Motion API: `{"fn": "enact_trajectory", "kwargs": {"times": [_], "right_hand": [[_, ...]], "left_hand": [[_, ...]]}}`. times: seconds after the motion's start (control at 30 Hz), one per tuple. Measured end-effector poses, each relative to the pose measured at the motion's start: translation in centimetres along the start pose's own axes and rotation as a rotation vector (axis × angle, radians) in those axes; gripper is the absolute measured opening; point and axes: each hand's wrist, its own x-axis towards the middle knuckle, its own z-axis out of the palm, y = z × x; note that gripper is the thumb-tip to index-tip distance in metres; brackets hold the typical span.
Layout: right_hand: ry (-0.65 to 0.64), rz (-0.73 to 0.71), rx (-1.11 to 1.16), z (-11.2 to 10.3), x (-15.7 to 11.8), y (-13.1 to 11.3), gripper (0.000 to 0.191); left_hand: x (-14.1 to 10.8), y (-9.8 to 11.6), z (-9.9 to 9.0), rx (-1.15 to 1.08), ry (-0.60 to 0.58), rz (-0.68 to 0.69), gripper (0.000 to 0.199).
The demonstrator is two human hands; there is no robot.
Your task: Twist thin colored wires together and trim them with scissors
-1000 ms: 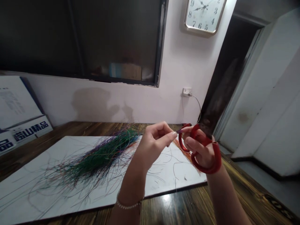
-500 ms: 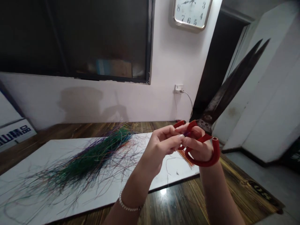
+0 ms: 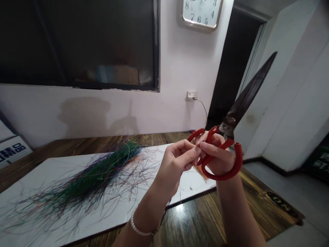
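Large scissors with red-covered handles hang on my right hand, its fingers through the loops. Their dark blades point up and to the right, pressed together. My left hand meets it, thumb and forefinger pinched against the right fingertips. Whatever lies between those fingertips is too small to make out. On the left of a white board lies a loose bundle of thin coloured wires, mostly green, with purple, blue and orange strands. A few orange strands show under my hands.
The board rests on a dark wooden table. Behind it is a wall with a socket and plug, a clock and a dark window. A printed box stands at the far left; a doorway opens at the right.
The scissor blades, slightly apart before, have come together. My view has turned a little to the right. Both hands stay pinched together at nearly the same place.
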Motion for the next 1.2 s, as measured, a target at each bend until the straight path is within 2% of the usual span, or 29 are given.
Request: {"fn": "enact_trajectory", "kwargs": {"times": [0.2,0.47,0.7,0.83,1.03,1.2], "right_hand": [[0.129,-0.042,-0.093,-0.7,-0.1,-1.1,0.011],[0.212,-0.156,-0.079,-2.4,0.1,-1.7,0.013],[0.242,-0.218,0.023,-3.9,0.4,-1.7,0.011],[0.303,-0.27,0.015,-4.9,0.5,-1.7,0.01],[0.349,-0.318,0.043,-6.2,0.7,-1.8,0.017],[0.297,-0.293,0.12,-6.8,0.7,-1.9,0.031]], "left_hand": [[0.4,0.0,-0.5,0.061,-0.079,-0.07,0.007],[1.3,-0.4,-2.1,0.182,-0.316,-0.276,0.014],[1.5,-0.6,-2.2,0.42,-0.412,-0.4,0.022],[1.7,-1.0,-2.4,0.526,-0.438,-0.421,0.023],[2.0,-1.9,-2.8,0.409,-0.523,-0.467,0.017],[2.5,-2.6,-3.0,0.254,-0.625,-0.498,0.016]]}}
